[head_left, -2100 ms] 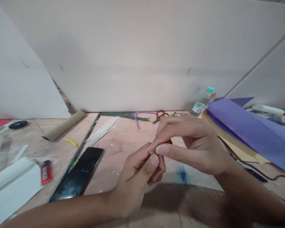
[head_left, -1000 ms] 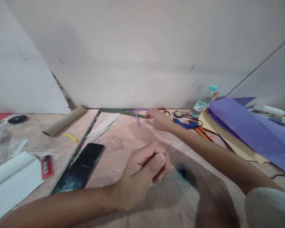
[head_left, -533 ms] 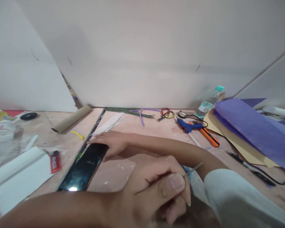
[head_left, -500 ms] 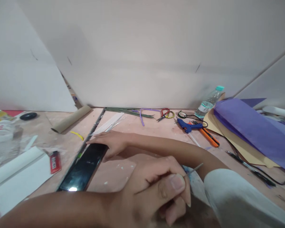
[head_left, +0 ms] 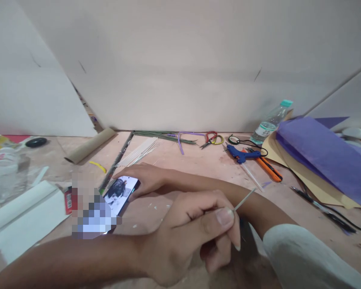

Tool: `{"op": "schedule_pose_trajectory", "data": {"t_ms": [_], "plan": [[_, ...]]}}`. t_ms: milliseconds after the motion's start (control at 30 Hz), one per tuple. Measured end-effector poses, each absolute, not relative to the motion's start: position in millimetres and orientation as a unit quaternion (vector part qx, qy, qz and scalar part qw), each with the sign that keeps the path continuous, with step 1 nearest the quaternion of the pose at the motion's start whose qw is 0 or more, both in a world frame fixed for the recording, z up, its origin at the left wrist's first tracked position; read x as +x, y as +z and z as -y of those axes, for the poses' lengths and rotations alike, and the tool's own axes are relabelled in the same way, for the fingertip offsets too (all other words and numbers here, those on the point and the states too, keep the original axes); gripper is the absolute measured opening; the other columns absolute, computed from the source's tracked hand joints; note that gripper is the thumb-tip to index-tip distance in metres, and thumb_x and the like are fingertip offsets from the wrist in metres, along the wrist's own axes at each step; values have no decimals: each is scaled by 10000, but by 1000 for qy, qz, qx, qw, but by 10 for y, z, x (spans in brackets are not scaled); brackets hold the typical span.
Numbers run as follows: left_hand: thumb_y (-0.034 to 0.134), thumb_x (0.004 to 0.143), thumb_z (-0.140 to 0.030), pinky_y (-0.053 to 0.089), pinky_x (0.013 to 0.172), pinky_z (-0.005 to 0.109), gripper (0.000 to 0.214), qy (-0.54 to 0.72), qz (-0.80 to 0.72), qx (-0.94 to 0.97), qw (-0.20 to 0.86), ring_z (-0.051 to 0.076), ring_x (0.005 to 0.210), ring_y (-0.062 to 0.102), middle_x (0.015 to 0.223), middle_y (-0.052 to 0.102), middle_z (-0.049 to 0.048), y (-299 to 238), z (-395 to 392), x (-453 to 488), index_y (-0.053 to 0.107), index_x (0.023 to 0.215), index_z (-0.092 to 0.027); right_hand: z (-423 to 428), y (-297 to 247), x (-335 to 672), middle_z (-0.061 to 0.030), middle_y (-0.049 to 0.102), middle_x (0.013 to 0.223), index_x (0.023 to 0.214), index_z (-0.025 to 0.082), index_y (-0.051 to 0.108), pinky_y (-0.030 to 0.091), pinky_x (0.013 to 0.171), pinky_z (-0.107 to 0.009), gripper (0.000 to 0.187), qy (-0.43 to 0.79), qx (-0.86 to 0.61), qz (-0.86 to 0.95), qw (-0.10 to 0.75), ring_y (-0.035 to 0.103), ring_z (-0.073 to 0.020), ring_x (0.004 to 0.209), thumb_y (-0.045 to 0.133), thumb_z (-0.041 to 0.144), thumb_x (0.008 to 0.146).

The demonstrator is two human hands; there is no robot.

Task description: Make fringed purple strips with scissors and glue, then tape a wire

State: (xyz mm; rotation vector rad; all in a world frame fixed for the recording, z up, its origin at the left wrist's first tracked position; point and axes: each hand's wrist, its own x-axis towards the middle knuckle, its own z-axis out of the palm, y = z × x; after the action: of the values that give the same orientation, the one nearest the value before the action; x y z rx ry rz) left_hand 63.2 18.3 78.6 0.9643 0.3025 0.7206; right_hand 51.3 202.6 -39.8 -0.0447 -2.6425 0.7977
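Observation:
My left hand (head_left: 198, 233) is closed, with thumb and forefinger pinching a thin pale stick (head_left: 244, 200) that looks like wire; its free end points up and right. Beyond it, my right arm reaches across to the left. There my right hand (head_left: 146, 180) grips the far end of a smartphone (head_left: 120, 200), fingers over the top edge and thumb along the right side. The phone's screen is lit with a picture, and its near part is blurred out. Just past that hand lie white sticks (head_left: 140, 151) and green wire stems (head_left: 165, 136).
Scissors (head_left: 212, 139), a blue glue gun (head_left: 243, 154), an orange cutter (head_left: 270, 169) and a water bottle (head_left: 269, 124) lie or stand at right. Purple paper (head_left: 321, 152) and a pen (head_left: 321, 208) are farther right. At left are a cardboard tube (head_left: 90, 145), red lighter (head_left: 68, 202) and white paper (head_left: 33, 216).
The phone's screen has gone from dark to lit with a picture. My right hand stays on the phone. The stick in my left hand shows longer and points more steeply up.

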Motion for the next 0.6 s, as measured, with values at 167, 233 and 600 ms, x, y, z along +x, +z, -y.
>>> {"op": "schedule_pose_trajectory", "data": {"t_ms": [167, 233, 600], "plan": [[668, 1068, -550, 343, 440, 182, 433, 320, -131, 471, 812, 72, 428, 432, 545, 537, -44, 762, -206, 623, 621, 876, -165, -1971, -375, 565, -132, 676, 1516, 1505, 169, 595, 466, 1205, -515, 713, 311, -24, 928, 205, 622, -379, 1414, 875, 442, 909], [661, 1068, -564, 358, 435, 186, 443, 316, -148, 488, 800, 77, 430, 440, 549, 540, -44, 749, -214, 605, 624, 871, -169, -1945, -369, 592, -134, 667, 1546, 1542, 188, 555, 453, 1212, -467, 788, 319, -35, 923, 211, 616, -364, 1435, 899, 447, 882], [709, 1037, -549, 263, 410, 191, 435, 329, -150, 434, 825, 66, 411, 396, 535, 525, -48, 733, -210, 661, 624, 852, -165, -1898, -424, 587, -130, 517, 1710, 1630, 242, 446, 316, 1300, -399, 896, 326, -59, 920, 211, 493, -300, 1575, 892, 490, 893]]}}
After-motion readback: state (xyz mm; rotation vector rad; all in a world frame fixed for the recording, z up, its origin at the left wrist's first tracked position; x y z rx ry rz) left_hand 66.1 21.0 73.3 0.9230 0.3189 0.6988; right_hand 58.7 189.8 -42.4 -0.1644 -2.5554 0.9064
